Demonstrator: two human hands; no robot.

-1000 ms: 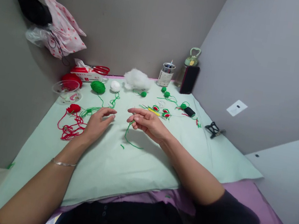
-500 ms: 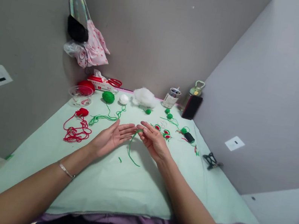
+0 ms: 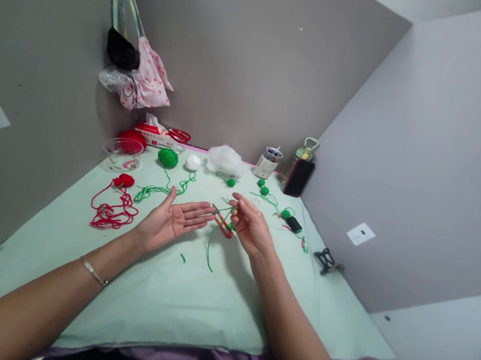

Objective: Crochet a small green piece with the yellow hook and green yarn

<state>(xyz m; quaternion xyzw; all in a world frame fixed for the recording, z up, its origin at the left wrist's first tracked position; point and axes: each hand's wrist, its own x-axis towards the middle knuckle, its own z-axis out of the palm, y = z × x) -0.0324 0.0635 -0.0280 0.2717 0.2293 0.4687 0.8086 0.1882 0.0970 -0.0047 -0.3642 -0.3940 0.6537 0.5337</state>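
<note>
My left hand (image 3: 178, 220) lies palm up over the table, its fingers stretched out and holding nothing. Opposite it, my right hand (image 3: 249, 224) is closed, fingers curled. Orange-handled thread snips (image 3: 224, 226) show at its fingers, metal blades pointing toward my left fingertips. Green yarn (image 3: 209, 250) hangs down beside the snips, and a bit of green shows at my right fingers; how the yarn is gripped is partly hidden. A short green yarn scrap (image 3: 183, 258) lies on the pale green cloth (image 3: 181, 311) below my hands.
Red yarn (image 3: 110, 217) and a clear tub (image 3: 121, 155) stand left. Behind are a green yarn ball (image 3: 167, 158), a white ball (image 3: 192, 163), white stuffing (image 3: 226, 160), red scissors (image 3: 178, 135) and a can (image 3: 267, 163). A phone (image 3: 300, 177) leans at the right.
The orange snips now show at my right hand, where they could not be seen before. My left hand stays open. The whole view has shifted slightly.
</note>
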